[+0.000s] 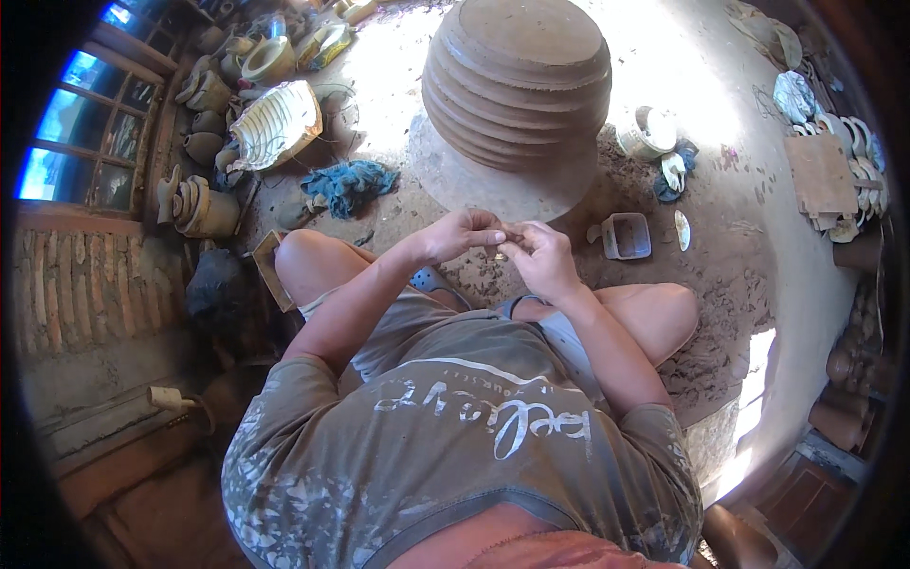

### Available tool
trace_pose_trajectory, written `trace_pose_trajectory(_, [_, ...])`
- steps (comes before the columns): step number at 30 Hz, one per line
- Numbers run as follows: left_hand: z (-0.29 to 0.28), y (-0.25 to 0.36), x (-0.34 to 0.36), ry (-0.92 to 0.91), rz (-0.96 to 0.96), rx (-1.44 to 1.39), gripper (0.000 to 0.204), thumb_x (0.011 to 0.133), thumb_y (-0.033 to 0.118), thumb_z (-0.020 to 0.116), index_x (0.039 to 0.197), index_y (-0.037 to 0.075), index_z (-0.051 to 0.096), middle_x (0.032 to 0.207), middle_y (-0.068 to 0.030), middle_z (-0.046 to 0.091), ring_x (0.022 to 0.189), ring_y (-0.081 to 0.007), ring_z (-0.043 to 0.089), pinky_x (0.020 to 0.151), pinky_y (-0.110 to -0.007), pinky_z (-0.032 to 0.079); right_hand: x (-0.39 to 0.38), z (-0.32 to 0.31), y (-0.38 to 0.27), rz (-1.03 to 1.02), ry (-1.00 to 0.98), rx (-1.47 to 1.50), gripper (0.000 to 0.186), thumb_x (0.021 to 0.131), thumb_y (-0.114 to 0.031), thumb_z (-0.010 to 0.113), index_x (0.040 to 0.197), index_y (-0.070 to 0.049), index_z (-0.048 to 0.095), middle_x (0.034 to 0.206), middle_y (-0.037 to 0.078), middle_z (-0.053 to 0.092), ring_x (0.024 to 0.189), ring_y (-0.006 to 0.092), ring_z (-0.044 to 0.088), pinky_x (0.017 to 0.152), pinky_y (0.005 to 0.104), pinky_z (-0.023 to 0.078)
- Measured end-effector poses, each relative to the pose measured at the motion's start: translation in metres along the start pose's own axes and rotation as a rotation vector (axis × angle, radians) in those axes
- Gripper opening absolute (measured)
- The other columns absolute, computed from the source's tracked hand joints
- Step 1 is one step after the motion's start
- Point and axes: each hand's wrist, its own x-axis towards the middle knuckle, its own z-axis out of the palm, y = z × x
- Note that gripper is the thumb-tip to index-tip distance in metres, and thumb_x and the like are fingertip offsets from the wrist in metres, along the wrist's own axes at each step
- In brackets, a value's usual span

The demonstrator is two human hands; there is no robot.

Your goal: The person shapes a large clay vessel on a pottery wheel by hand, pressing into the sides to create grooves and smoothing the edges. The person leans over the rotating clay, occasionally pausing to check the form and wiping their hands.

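Close together in front of my lap are my left hand (462, 237) and my right hand (544, 261), fingertips meeting. Between them they pinch a small brown piece of clay (513, 234), mostly covered by the fingers. Just beyond my hands stands a large ridged clay pot (517, 104), with several bands round its side and a smooth, flat-looking top. It rests on a round grey base (445, 175). Both hands are apart from the pot.
A clear plastic tub (627, 236) and a small pale oval piece (682, 230) lie right of the base. A white bucket (647, 133) is farther off. At left are a blue cloth (349, 187), a ribbed pale mould (277, 125), several pots and a window (95, 128).
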Motion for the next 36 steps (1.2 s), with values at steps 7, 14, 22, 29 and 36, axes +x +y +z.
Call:
trace_pose_trajectory(7, [0.002,0.000,0.012,0.411,-0.144,0.453,0.044,0.109,0.040,0.059,0.121,-0.002,0.067,0.109,-0.0162,0.071,0.101,-0.0255,0.068,0.091,-0.042,0.054,-0.002,-0.012,-0.011,-0.069,0.202,-0.183,0.015,0.091,-0.007,0.080,0.103,0.001,0.079,0.098,0.018,0.077,0.083,0.0282,0.077,0.076,0.0370,0.061])
trace_pose_trajectory(14, [0.008,-0.038,0.033,0.586,-0.086,1.218,0.056,0.099,0.044,0.068,0.122,-0.007,0.065,0.142,-0.0291,0.051,0.133,-0.0417,0.052,0.104,-0.048,0.055,0.049,-0.022,-0.041,-0.368,0.364,-0.267,0.016,0.087,-0.005,0.082,0.101,0.001,0.078,0.099,0.014,0.076,0.087,0.0308,0.075,0.076,0.0390,0.061])
trace_pose_trajectory(22, [0.002,-0.041,0.034,0.478,-0.136,1.379,0.046,0.097,0.029,0.065,0.122,-0.010,0.066,0.151,-0.0331,0.048,0.128,-0.0400,0.058,0.090,-0.046,0.063,0.105,-0.011,-0.068,-0.826,0.368,-0.763,0.016,0.079,-0.007,0.082,0.095,-0.011,0.078,0.093,0.002,0.069,0.087,0.0226,0.067,0.074,0.0364,0.056])
trace_pose_trajectory(29, [-0.002,-0.046,0.036,0.493,-0.124,1.425,0.033,0.092,0.017,0.067,0.115,-0.007,0.067,0.136,-0.0263,0.055,0.121,-0.0354,0.060,0.082,-0.042,0.063,0.114,-0.014,-0.072,-0.855,0.420,-0.957,0.016,0.076,-0.013,0.086,0.089,-0.015,0.078,0.092,-0.003,0.067,0.091,0.0187,0.065,0.082,0.0385,0.047])
trace_pose_trajectory(36, [-0.017,-0.030,0.028,0.326,-0.097,1.530,0.034,0.094,0.009,0.061,0.123,-0.009,0.066,0.140,-0.0354,0.057,0.123,-0.0401,0.060,0.081,-0.042,0.064,0.119,-0.018,-0.071,-0.883,0.377,-0.990,0.012,0.077,-0.016,0.083,0.087,-0.017,0.077,0.093,-0.005,0.065,0.092,0.0162,0.063,0.086,0.0388,0.043])
